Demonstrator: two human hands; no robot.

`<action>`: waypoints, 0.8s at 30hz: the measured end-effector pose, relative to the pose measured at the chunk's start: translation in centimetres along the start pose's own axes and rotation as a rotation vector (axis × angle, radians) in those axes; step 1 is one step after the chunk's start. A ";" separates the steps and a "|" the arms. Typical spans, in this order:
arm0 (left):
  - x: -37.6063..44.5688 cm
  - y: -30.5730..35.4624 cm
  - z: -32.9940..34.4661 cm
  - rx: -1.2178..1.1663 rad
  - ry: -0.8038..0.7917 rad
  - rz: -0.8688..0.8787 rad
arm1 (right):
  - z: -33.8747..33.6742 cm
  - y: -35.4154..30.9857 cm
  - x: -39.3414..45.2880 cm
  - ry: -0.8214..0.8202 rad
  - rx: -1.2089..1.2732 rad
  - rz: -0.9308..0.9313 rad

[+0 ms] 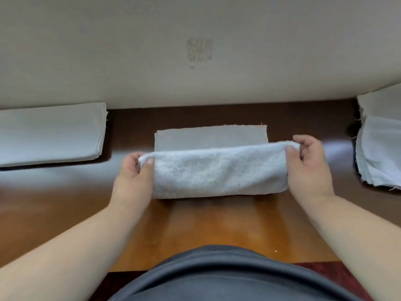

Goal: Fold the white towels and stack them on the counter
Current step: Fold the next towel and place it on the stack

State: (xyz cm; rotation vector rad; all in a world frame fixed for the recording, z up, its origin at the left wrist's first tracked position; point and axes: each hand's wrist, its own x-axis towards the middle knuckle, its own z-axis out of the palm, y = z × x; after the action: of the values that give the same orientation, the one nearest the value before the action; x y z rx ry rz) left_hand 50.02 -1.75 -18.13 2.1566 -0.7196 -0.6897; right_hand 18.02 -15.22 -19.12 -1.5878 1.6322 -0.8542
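Towel in work: 1 white towel (217, 170) lies between the 2 hands, its raised edge lifted off the worktop (206, 231) and its far flap flat beyond the fingertips.
Left hand: the left hand (135, 168) pinches the towel's left corner, thumb on top.
Right hand: the right hand (308, 161) pinches the right corner, fingers curled round the edge.
Step, as judged: a fold is in progress; the lifted edge looks set to travel over the flat flap.
Folded pile: a neat stack of folded cloth (50, 133) sits well apart, beyond and outside the left hand.
Loose pile: unfolded cloths (382, 144) lie outside the right hand, frayed edges showing.
Risk 1: uneven pull by the 2 hands would lay the edge askew and leave corners mismatched.
Risk 2: the worktop looks glossy; the lower layer may slide and bunch as the fold comes over.
Risk 3: a slack pinch could drop 1 corner mid-fold.
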 end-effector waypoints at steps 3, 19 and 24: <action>4.5 1.2 2.4 -0.064 0.087 0.040 | 3.0 -0.3 4.8 0.037 -0.003 -0.008; 9.0 -2.2 5.3 0.149 -0.019 -0.238 | 6.3 2.8 7.4 -0.025 -0.193 0.131; 6.0 -3.5 4.9 0.293 -0.096 -0.097 | 5.6 4.5 4.4 -0.107 -0.383 0.117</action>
State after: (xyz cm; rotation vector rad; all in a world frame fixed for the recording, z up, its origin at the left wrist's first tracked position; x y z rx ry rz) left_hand 51.93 -6.18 -25.20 2.4513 -0.8129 -0.7830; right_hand 20.26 -19.42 -26.10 -1.7356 1.8690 -0.4026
